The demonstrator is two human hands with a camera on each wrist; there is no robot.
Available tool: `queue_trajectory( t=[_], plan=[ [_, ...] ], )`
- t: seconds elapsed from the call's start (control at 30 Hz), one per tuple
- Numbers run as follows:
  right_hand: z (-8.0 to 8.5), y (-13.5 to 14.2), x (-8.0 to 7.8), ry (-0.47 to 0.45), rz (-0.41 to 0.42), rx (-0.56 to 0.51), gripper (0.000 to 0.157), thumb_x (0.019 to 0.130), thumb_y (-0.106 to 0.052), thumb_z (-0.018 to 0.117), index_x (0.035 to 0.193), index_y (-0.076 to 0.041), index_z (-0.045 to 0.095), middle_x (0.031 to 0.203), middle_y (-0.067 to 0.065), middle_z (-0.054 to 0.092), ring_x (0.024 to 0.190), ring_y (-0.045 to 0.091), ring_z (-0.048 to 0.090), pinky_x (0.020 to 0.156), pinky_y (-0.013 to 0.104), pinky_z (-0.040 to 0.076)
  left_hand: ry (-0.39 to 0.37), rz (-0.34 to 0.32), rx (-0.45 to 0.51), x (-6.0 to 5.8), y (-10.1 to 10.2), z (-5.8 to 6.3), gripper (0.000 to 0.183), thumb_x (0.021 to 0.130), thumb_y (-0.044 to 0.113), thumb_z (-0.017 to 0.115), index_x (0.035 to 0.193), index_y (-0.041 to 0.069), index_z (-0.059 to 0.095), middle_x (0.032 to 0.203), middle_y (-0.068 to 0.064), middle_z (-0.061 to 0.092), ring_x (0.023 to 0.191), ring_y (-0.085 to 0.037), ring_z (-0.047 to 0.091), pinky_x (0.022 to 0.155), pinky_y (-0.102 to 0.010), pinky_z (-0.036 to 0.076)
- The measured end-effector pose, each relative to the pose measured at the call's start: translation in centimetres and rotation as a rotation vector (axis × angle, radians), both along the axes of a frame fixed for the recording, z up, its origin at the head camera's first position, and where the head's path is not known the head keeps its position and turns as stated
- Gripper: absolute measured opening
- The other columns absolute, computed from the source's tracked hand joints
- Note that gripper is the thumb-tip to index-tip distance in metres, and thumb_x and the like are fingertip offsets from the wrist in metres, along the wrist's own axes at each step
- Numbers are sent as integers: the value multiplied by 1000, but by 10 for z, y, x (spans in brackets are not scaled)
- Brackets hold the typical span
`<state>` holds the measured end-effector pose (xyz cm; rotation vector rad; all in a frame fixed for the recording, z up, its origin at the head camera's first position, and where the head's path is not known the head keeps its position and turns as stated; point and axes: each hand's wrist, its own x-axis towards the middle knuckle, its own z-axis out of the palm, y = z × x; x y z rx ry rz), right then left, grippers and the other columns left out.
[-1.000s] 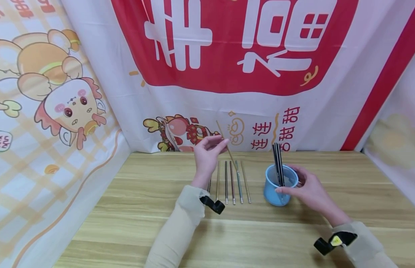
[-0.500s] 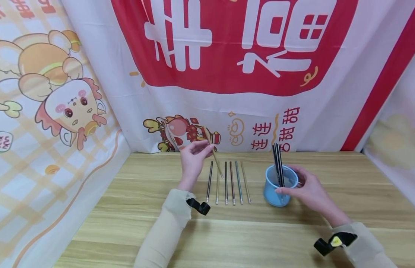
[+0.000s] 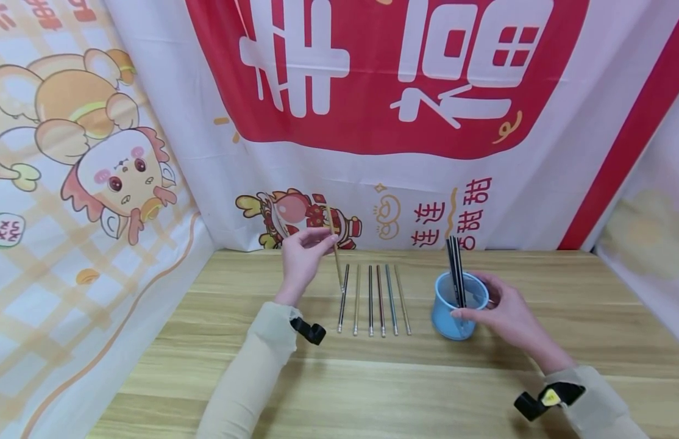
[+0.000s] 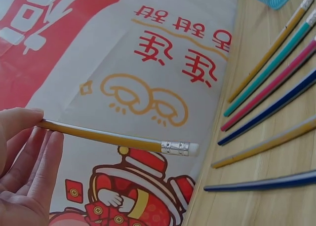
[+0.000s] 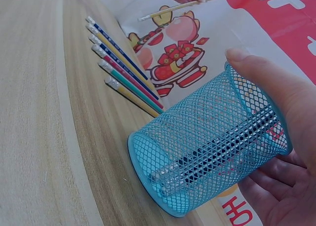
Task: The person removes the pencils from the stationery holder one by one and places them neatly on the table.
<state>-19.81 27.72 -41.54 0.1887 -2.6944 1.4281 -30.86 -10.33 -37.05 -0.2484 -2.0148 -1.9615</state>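
My left hand [image 3: 302, 259] pinches a yellow pencil [image 4: 108, 136] between thumb and fingers, its white eraser end pointing down. The pencil is held above the table, just left of a row of several pencils [image 3: 370, 302] in yellow, teal, red and dark blue, lying side by side with their eraser ends toward me. Around the rim and side of a blue mesh pencil cup [image 5: 197, 142] my right hand [image 3: 501, 311] keeps its grip. The cup stands upright on the table, and a few dark pencils [image 3: 456, 271] lean inside it.
The wooden table [image 3: 405, 390] ends at a white and red printed cloth [image 3: 350, 134] behind the pencils. Another printed cloth [image 3: 87, 201] hangs along the left side. Between the row and the cup lies a strip of bare wood.
My left hand has moved left with the yellow pencil, from over the row's right part to beyond its left end. The right hand and cup have stayed in place.
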Motion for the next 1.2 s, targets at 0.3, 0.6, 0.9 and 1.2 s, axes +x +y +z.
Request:
queue_trajectory(
  t=[0.3,0.6,0.9,1.2],
  plan=[
    [-1,1,0,-1,0,-6,89,83,-46,85,151,-6,43,142,20,54,122,36,56,102,55,48,-70,-37,-140,-8,-13,0,28,87,14,83,112,4,75,100,-7,74,89,-23,73,76,-31,62],
    [-1,0,0,7,3,-7,88,83,-45,85,150,-6,44,141,19,55,122,36,56,103,54,47,-248,-41,-256,-18,-23,-9,23,90,10,80,112,6,76,101,-11,75,86,-25,74,73,-29,62],
    [0,0,1,-5,-2,-13,89,83,-46,85,151,-7,43,143,19,53,122,37,55,103,56,48,-386,-91,-351,-22,-25,-27,25,88,0,77,113,-1,75,101,-16,73,75,-21,73,69,-29,62],
    [-1,0,-1,-7,-3,-15,89,82,-46,85,151,-7,43,143,19,53,123,37,55,103,56,47,-443,-65,-439,-25,-22,-45,23,88,0,78,110,-3,76,94,-14,76,73,-23,73,72,-36,63]
  ],
)
